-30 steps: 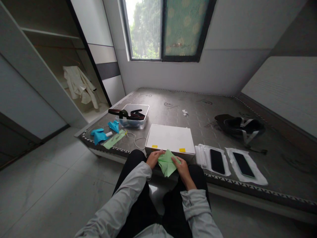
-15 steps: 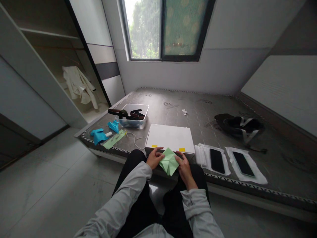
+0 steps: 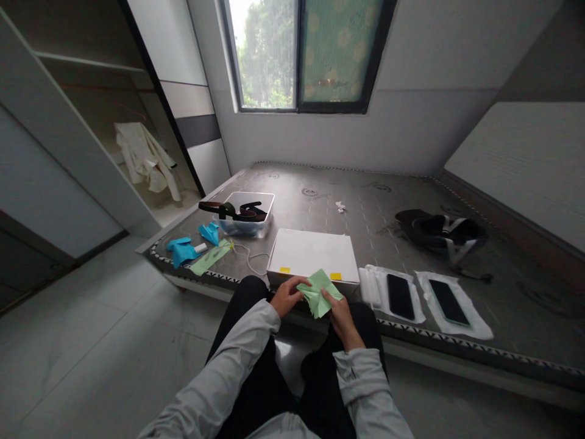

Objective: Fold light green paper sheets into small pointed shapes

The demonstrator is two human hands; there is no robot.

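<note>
Above my knees I hold a folded sheet of light green paper [image 3: 318, 295], its layers partly spread at the lower edge. My left hand [image 3: 287, 295] pinches the paper's left corner. Gripping its right side is my right hand [image 3: 342, 314], with the thumb lying on top of the folds. Just beyond the paper lies a white box [image 3: 313, 251] with two yellow tabs on its near edge. The fingertips behind the paper are hidden.
Left on the mattress [image 3: 301, 183] are blue folded papers [image 3: 184, 251], a green paper strip [image 3: 211, 257], a white cable [image 3: 249, 259] and a clear bin [image 3: 247, 227] with belts. To the right lie two phones [image 3: 401, 297] on white wrapping and a black cap [image 3: 439, 235].
The green paper has turned and shifted slightly right and up. My right thumb has moved onto its face, and the left hand now holds a corner.
</note>
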